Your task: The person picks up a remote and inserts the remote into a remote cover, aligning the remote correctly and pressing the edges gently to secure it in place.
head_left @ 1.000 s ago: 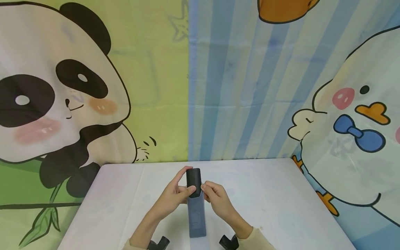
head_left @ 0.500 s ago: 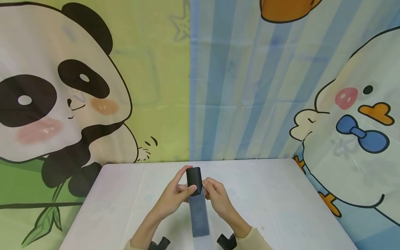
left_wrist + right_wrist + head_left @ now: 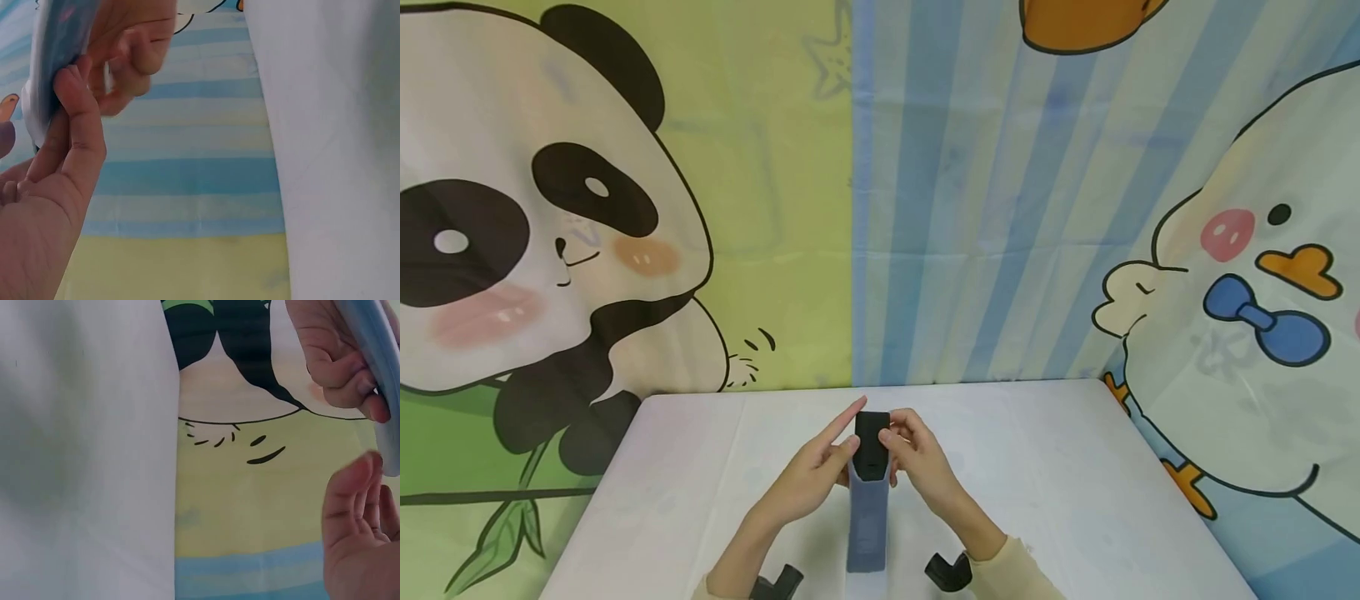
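Note:
A long blue-grey piece [image 3: 868,525] with a black block-like end [image 3: 872,446] is held between the two hands above the white table. From its left side, my left hand [image 3: 808,475] holds it with the thumb at the edge, the index finger stretched up past the black end and other fingers behind. My right hand [image 3: 927,462] pinches the black end from the right, thumb on its front face. In the left wrist view, the left fingertips support the bluish underside [image 3: 59,62]. The right wrist view shows the right fingers [image 3: 356,478] close to its pale end.
The white table [image 3: 1045,483] spreads below the hands, its back edge meeting a printed cloth [image 3: 1000,208] with a panda and a duck. Black angled devices sit at the left wrist [image 3: 778,583] and right wrist [image 3: 949,572].
The black end has turned, showing a flatter face. My left thumb has shifted from its front to the left edge. My right hand has moved up, its thumb now on the black front.

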A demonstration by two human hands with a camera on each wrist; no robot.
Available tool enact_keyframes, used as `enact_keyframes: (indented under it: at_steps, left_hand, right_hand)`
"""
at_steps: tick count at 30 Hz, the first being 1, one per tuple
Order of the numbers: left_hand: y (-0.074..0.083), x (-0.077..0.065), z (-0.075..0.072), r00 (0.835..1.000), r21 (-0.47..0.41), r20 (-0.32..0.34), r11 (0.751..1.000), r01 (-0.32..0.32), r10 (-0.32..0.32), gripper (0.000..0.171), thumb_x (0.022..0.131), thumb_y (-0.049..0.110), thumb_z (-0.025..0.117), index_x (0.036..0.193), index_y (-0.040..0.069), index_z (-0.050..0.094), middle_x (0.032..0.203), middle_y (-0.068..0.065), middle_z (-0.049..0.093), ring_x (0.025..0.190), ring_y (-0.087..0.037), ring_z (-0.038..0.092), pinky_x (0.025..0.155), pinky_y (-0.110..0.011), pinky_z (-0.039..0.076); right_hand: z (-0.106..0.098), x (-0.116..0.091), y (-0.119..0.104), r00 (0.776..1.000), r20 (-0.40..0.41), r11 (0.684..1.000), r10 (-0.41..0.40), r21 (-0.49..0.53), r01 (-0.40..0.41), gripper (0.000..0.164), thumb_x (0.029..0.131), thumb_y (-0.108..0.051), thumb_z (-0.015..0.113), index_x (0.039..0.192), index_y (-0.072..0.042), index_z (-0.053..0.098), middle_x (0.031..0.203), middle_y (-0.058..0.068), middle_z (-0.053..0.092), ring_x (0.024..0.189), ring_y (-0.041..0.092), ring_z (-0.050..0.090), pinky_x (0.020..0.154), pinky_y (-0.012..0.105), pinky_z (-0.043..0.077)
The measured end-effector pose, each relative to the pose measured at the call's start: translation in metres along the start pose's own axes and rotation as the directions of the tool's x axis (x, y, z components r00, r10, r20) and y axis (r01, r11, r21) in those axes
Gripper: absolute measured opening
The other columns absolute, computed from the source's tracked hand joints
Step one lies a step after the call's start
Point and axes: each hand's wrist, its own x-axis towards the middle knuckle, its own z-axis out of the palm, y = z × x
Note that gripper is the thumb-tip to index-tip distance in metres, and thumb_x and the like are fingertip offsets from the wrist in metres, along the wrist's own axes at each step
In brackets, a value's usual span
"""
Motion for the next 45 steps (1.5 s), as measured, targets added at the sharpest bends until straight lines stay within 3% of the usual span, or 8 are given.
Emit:
enact_keyframes:
  at_steps: [4,6,9,13,20,26,32,45]
  left_hand:
    - [-0.007,0.001,-0.001,0.999,-0.05,0.015,0.998,0.041,-0.04,0.058,0.108,0.034,0.047,0.159,0.032,0.021,0.095,-0.014,0.071,0.082,-0.03,0.071,0.074,-0.042,0.059]
    - [-0.01,0.002,-0.002,0.997,-0.051,-0.03,0.996,0.071,-0.073,0.051,0.106,0.038,0.05,0.152,0.021,0.036,0.086,-0.014,0.069,0.076,-0.031,0.071,0.071,-0.044,0.059]
    - [-0.013,0.002,-0.002,0.991,-0.008,-0.062,0.993,0.118,-0.118,0.041,0.103,0.045,0.053,0.112,0.005,0.059,0.069,-0.009,0.063,0.061,-0.028,0.068,0.061,-0.047,0.059]
    - [-0.014,0.001,0.001,0.994,0.003,0.03,0.994,0.106,-0.106,0.048,0.106,0.042,0.05,0.08,0.002,0.055,0.058,-0.003,0.053,0.05,-0.021,0.06,0.051,-0.043,0.057]
    - [-0.015,-0.002,0.012,0.997,-0.277,-0.008,0.958,0.076,-0.081,0.043,0.108,0.023,0.046,0.079,-0.008,0.045,0.062,-0.003,0.045,0.051,-0.015,0.048,0.048,-0.024,0.047]
    - [-0.012,0.003,0.021,0.977,-0.372,-0.173,0.927,0.054,-0.127,0.036,0.105,0.013,0.043,0.075,-0.007,0.042,0.06,-0.004,0.04,0.048,-0.015,0.043,0.043,-0.024,0.041]
    - [-0.009,0.005,0.024,0.961,-0.439,-0.222,0.897,0.055,-0.167,0.031,0.102,0.009,0.041,0.072,0.001,0.042,0.058,-0.004,0.037,0.048,-0.015,0.038,0.042,-0.024,0.037]
    - [-0.017,-0.004,0.017,0.983,-0.246,-0.044,0.955,0.163,-0.179,0.047,0.106,0.037,0.051,0.086,-0.006,0.054,0.065,-0.005,0.05,0.054,-0.016,0.049,0.051,-0.025,0.047]
  right_hand:
    - [-0.001,0.001,0.001,1.0,0.005,0.999,-0.029,0.038,0.029,0.031,0.104,-0.012,0.055,0.129,0.005,0.047,0.11,0.013,0.058,0.089,0.019,0.066,0.072,0.032,0.058]
    - [-0.001,0.002,0.001,0.999,-0.023,0.998,-0.049,0.049,0.05,0.031,0.104,-0.011,0.056,0.129,0.006,0.048,0.112,0.014,0.061,0.095,0.02,0.066,0.075,0.034,0.058]
    - [-0.002,0.003,0.0,0.996,-0.05,0.995,-0.076,0.054,0.078,0.035,0.104,-0.011,0.056,0.134,0.003,0.046,0.112,0.019,0.063,0.095,0.022,0.067,0.075,0.034,0.058]
    - [-0.003,0.002,-0.001,0.993,-0.002,0.993,-0.117,0.008,0.117,0.037,0.105,-0.009,0.053,0.14,0.001,0.046,0.115,0.025,0.06,0.097,0.023,0.067,0.077,0.033,0.058]
    - [-0.006,0.002,-0.013,0.981,0.113,0.978,-0.16,-0.115,0.173,0.033,0.104,-0.004,0.053,0.137,0.0,0.053,0.118,0.021,0.06,0.072,0.016,0.061,0.046,0.03,0.045]
    - [-0.005,0.005,-0.02,0.977,0.15,0.973,-0.149,-0.155,0.172,0.033,0.103,-0.001,0.054,0.136,-0.001,0.054,0.115,0.019,0.063,0.067,0.016,0.057,0.046,0.034,0.045]
    - [-0.005,0.007,-0.024,0.981,0.146,0.969,-0.126,-0.192,0.153,0.033,0.102,-0.004,0.057,0.135,-0.005,0.057,0.112,0.014,0.064,0.063,0.015,0.051,0.048,0.033,0.043]
    - [-0.008,-0.003,-0.014,0.963,0.129,0.947,-0.238,-0.189,0.259,0.034,0.1,0.004,0.055,0.134,-0.002,0.055,0.11,0.018,0.06,0.072,0.02,0.055,0.053,0.032,0.049]
